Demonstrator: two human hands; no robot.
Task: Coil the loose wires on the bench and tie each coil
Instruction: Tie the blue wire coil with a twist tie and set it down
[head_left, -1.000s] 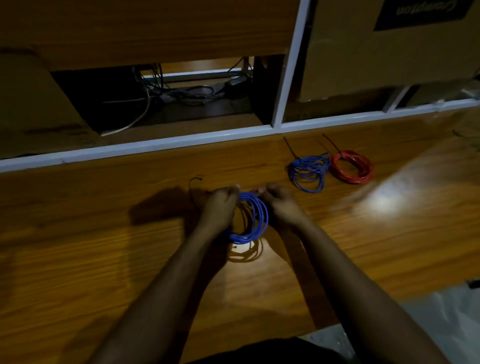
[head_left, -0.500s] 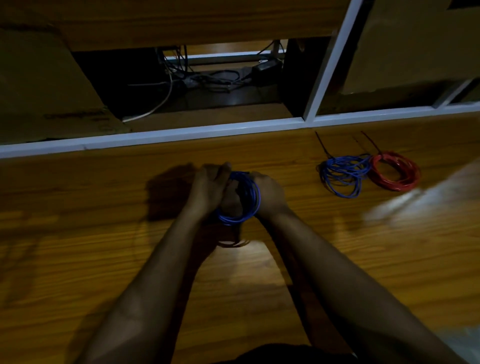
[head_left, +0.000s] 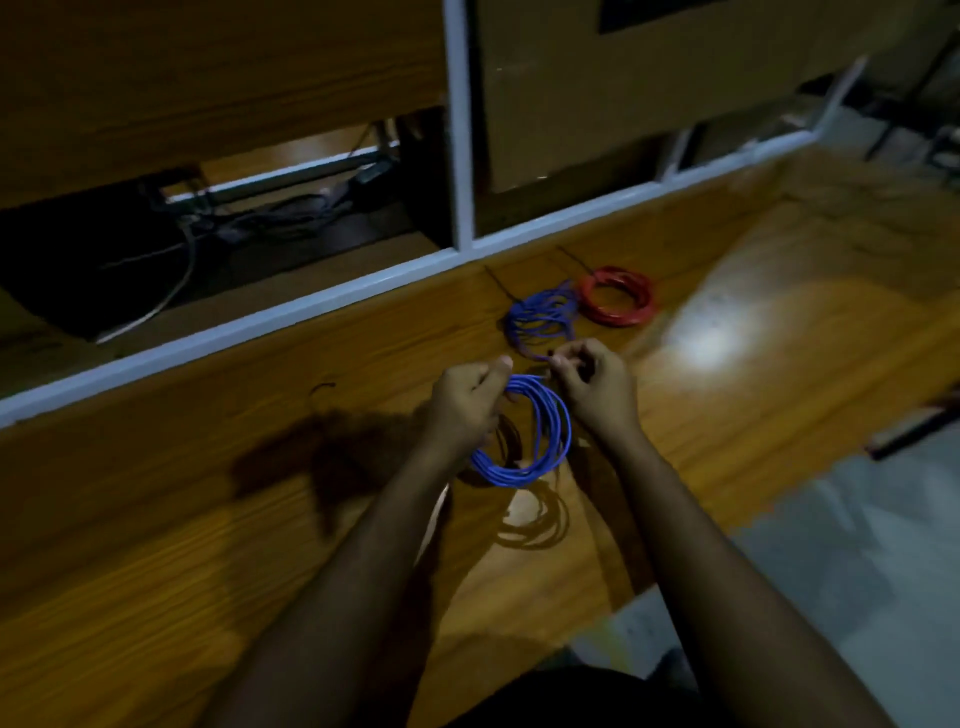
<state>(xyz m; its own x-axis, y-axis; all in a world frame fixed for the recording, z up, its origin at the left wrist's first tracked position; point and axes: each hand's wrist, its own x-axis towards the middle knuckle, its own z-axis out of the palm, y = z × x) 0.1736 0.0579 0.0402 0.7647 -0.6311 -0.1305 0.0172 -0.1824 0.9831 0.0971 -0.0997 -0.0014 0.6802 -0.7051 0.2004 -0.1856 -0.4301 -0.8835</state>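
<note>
A coil of blue wire (head_left: 540, 447) hangs just above the wooden bench (head_left: 208, 509), held between both hands. My left hand (head_left: 462, 402) grips the coil's upper left side with curled fingers. At the coil's top, my right hand (head_left: 597, 387) pinches it with its fingertips; what lies between those fingers is too small to make out. Beyond my hands lie a second blue coil (head_left: 543, 317) and a red coil (head_left: 618, 296), each with a thin dark tie sticking out toward the back.
A short dark tie (head_left: 323, 387) lies on the bench left of my hands. A white rail (head_left: 291, 312) borders the bench's back edge, with a dark cable-filled recess (head_left: 218, 234) behind it. Grey floor (head_left: 857, 545) shows past the bench's right front edge.
My hands drew apart from a tight clasp, so the coil shows as an open ring again. The view swung, so the tied coils now sit just beyond my right hand.
</note>
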